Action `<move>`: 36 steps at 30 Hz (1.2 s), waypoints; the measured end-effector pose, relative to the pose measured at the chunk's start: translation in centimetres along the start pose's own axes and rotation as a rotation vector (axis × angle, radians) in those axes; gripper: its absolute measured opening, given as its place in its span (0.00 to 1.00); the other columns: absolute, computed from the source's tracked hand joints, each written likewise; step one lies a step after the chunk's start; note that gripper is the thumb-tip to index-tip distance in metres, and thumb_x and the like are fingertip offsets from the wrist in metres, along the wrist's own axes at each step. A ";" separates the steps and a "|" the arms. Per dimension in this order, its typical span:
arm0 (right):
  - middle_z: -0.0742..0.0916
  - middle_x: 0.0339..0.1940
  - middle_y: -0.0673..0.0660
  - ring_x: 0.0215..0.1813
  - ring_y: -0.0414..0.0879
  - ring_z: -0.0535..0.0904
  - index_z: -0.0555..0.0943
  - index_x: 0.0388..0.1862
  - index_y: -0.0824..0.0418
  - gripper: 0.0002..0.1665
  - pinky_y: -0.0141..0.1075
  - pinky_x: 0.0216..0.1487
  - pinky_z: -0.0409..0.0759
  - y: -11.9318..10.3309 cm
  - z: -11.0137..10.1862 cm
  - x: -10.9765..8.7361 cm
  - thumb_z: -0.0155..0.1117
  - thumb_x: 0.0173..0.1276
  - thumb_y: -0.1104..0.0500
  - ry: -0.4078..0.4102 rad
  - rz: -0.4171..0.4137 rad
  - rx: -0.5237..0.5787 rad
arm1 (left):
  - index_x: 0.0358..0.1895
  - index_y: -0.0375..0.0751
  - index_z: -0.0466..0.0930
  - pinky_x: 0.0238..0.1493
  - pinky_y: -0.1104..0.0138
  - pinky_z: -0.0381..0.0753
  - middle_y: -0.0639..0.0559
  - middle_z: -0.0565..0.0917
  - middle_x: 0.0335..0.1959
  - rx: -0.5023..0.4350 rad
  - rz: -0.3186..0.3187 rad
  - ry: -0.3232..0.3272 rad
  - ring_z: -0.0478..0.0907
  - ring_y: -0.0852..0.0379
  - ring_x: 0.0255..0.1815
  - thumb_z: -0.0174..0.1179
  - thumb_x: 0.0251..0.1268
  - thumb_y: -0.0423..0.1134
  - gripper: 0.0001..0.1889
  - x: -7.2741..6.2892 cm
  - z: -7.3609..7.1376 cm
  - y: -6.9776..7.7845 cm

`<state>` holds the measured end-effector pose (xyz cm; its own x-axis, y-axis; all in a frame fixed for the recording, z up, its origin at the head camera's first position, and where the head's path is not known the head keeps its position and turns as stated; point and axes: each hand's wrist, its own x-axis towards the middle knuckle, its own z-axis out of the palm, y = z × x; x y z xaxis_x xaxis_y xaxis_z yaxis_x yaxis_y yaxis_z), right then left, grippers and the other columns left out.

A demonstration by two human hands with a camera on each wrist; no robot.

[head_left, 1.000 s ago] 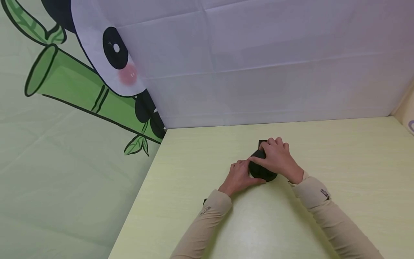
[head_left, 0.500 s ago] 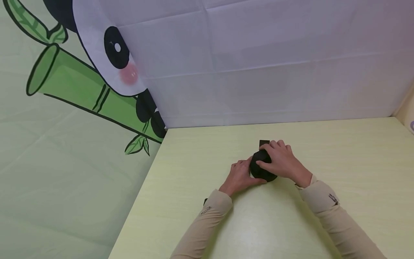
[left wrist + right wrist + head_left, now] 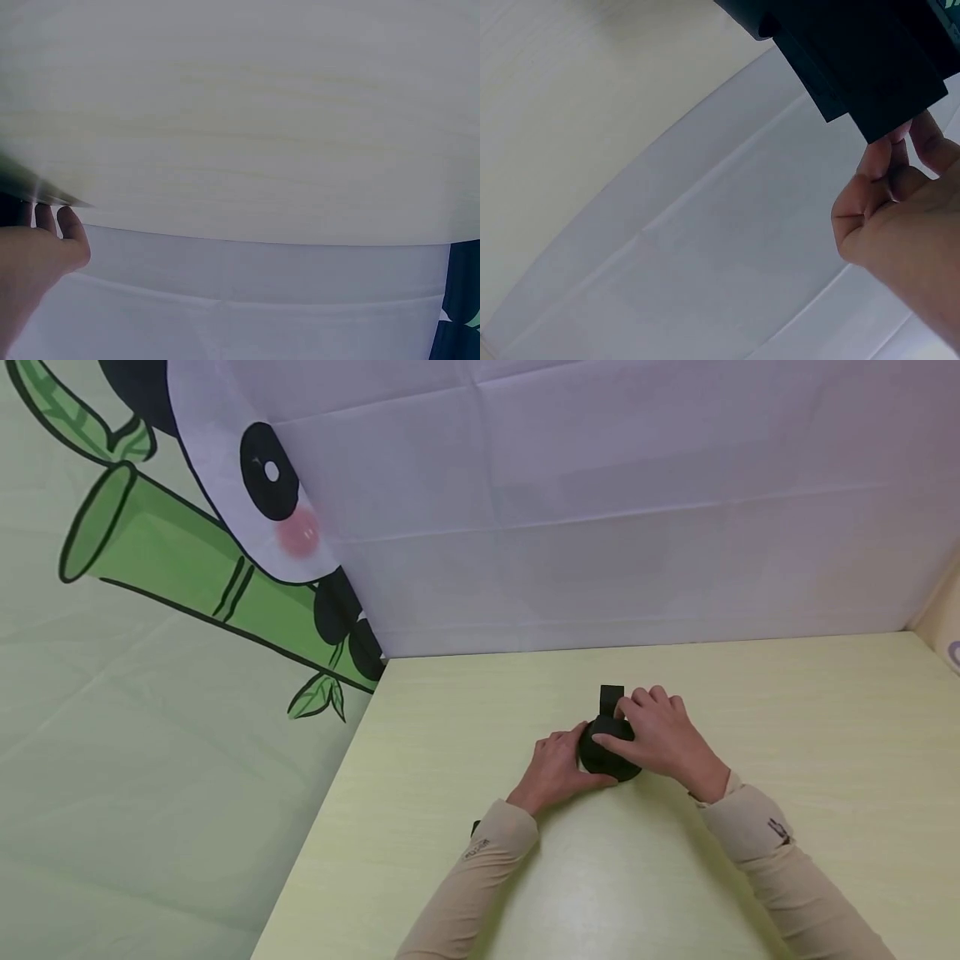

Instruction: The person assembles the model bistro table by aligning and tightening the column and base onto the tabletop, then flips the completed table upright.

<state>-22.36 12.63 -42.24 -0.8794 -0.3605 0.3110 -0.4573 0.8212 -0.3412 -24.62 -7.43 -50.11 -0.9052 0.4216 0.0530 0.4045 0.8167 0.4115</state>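
A black, rounded, many-sided box stands on the table in the head view, with a narrow rectangular flap sticking out at its far side. My left hand holds its left side, thumb at the near edge and fingers behind. At the top right my right hand grips the box, thumb on top and fingers near the flap's base. The right wrist view shows the dark box with straight-edged panels and my fingertips at one edge. In the left wrist view only part of my left hand appears, against a dark shape.
The pale wood-grain table extends around both arms. Behind it hangs a white cloth; at the left is a green cloth with a panda and bamboo print. A small dark item shows beside the left sleeve.
My right hand has shifted right and slightly nearer along the box, uncovering more of the flap. The left hand keeps its hold in place.
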 end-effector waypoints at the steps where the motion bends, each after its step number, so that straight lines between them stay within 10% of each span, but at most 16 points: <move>1: 0.77 0.33 0.55 0.40 0.57 0.70 0.80 0.36 0.61 0.24 0.53 0.43 0.67 0.0 0.1 0.0 0.72 0.67 0.41 0.006 0.004 -0.007 | 0.80 0.45 0.62 0.69 0.54 0.65 0.53 0.79 0.68 0.000 -0.001 0.002 0.72 0.51 0.68 0.71 0.57 0.68 0.52 0.0 0.0 0.0; 14: 0.76 0.27 0.52 0.36 0.54 0.69 0.77 0.28 0.58 0.24 0.52 0.42 0.66 -0.6 0.2 -0.3 0.71 0.66 0.40 0.025 -0.016 -0.014 | 0.79 0.45 0.63 0.68 0.54 0.66 0.52 0.79 0.67 0.008 0.009 0.010 0.72 0.51 0.67 0.72 0.57 0.68 0.52 -0.2 -0.2 -0.2; 22: 0.82 0.41 0.59 0.44 0.57 0.73 0.84 0.53 0.63 0.25 0.54 0.44 0.71 -0.7 -0.1 -0.6 0.73 0.67 0.47 -0.030 -0.110 0.002 | 0.80 0.45 0.63 0.68 0.54 0.65 0.51 0.78 0.68 -0.001 0.007 0.007 0.72 0.50 0.68 0.72 0.57 0.67 0.52 -0.3 0.0 -0.2; 36: 0.80 0.37 0.56 0.38 0.53 0.72 0.84 0.47 0.66 0.21 0.47 0.39 0.72 -1.1 0.3 -0.7 0.75 0.65 0.51 0.010 -0.185 0.008 | 0.80 0.45 0.63 0.69 0.54 0.65 0.52 0.78 0.68 -0.019 0.009 0.011 0.71 0.50 0.68 0.73 0.57 0.66 0.52 -0.3 -0.1 -0.2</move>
<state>-21.24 11.85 -42.32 -0.7787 -0.5010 0.3776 -0.6124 0.7376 -0.2845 -24.45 -7.80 -50.13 -0.9028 0.4248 0.0666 0.4105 0.8053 0.4278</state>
